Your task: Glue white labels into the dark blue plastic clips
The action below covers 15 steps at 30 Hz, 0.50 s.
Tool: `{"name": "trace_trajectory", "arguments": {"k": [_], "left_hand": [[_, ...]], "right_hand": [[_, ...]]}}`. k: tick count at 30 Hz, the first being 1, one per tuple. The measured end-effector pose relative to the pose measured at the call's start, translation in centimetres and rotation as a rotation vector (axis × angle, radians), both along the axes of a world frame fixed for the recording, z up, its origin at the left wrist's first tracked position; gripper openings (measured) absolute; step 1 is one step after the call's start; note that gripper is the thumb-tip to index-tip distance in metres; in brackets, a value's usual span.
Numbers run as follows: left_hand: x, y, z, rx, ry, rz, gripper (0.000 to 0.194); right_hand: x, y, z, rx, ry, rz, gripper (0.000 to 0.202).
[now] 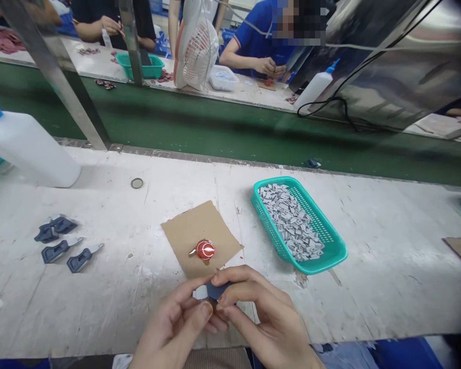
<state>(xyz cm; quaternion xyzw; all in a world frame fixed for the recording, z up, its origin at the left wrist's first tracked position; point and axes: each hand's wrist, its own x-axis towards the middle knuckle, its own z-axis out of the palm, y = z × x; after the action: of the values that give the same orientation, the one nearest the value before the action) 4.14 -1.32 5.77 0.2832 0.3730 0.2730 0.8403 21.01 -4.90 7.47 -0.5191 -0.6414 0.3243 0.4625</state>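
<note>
Close to the table's front edge, my left hand (184, 315) and my right hand (257, 312) meet around one small dark blue piece (216, 291). A light grey tab (200, 292) sticks out of its left end. Fingers and thumbs of both hands pinch it, so much of its body is covered. Just beyond my hands lies a brown cardboard sheet (200, 220) bearing a glossy red blob (205, 250). Off to the left are several similar dark blue pieces (80, 260) with pale tips.
Right of the cardboard stands a green basket (332, 251) full of small grey parts (288, 220). A large white bottle (42, 148) is at far left, and a bottle cap (137, 183) lies nearby. Beyond the green divider (157, 118), other people work around a fan (197, 46).
</note>
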Motion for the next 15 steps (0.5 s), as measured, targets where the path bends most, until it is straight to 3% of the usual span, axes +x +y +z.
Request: {"name": "trace_trajectory", "arguments": {"k": [3,6,9,15], "left_hand": [[0.4,-0.4,-0.2,0.093,0.096,0.048,0.037],[0.7,-0.4,-0.2,0.176,0.196,0.120,0.031],[0.8,-0.4,-0.1,0.191,0.274,0.154,0.029],[1.8,-0.3,-0.5,0.208,0.228,0.222,0.033]], "right_hand": [[-0.5,-0.3,-0.4,-0.026,0.056,-0.052,0.021],[-0.8,-0.5,-0.8,-0.124,0.270,-0.089,0.016],[-1.0,-0.6,-1.0,-0.239,0.453,-0.082,0.022],[-1.0,-0.5,-1.3,-0.275,0.553,-0.169,0.012]]}}
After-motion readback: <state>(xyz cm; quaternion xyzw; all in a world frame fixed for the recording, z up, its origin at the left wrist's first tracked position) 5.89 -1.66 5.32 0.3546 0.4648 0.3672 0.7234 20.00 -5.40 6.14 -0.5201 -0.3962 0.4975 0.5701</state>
